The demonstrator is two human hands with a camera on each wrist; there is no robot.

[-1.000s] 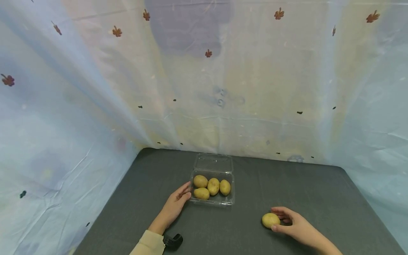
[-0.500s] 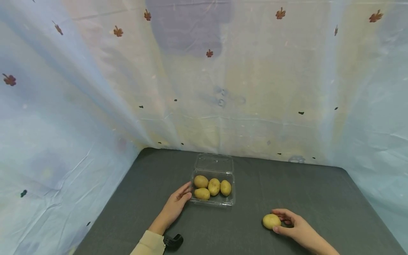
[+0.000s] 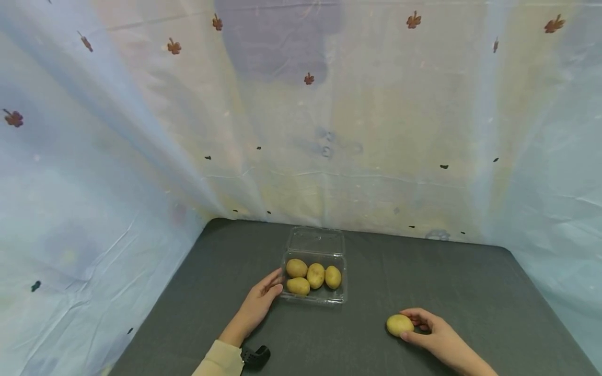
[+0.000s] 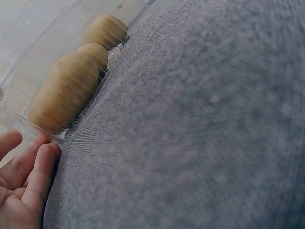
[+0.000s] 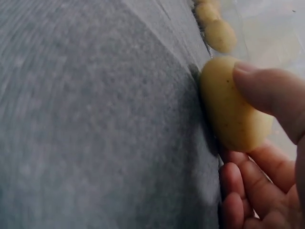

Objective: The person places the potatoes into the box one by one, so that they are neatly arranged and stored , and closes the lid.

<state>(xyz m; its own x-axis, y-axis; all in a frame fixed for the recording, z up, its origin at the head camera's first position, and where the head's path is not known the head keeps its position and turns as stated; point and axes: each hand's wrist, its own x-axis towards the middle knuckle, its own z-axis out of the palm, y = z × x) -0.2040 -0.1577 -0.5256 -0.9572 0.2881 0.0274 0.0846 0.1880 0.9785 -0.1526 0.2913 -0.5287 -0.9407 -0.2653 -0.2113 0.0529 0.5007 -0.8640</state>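
Observation:
A clear plastic clamshell container [image 3: 329, 300] stands on the dark table with its lid tipped back. Several potatoes [image 3: 315, 275] lie inside it. My left hand [image 3: 257, 300] touches the container's left side, its fingers and thumb spread apart at the near left corner; the left wrist view has the fingertips [image 4: 50, 150] against the bottom edge. To the right, my right hand [image 3: 432, 331] holds a single potato [image 3: 398, 325] low at the table. In the right wrist view the thumb presses on this potato [image 5: 228, 107] and the fingers are behind and under it.
A grey-black cloth covers the table [image 3: 357, 339]. Behind and to the left hangs a pale curtain [image 3: 376, 120] with leaf prints. A black band [image 3: 256, 356] is on the left wrist, beside the beige sleeve [image 3: 220, 359].
Almost nothing differs. The right hand and its potato have shifted very slightly; the left hand and the container keep their places.

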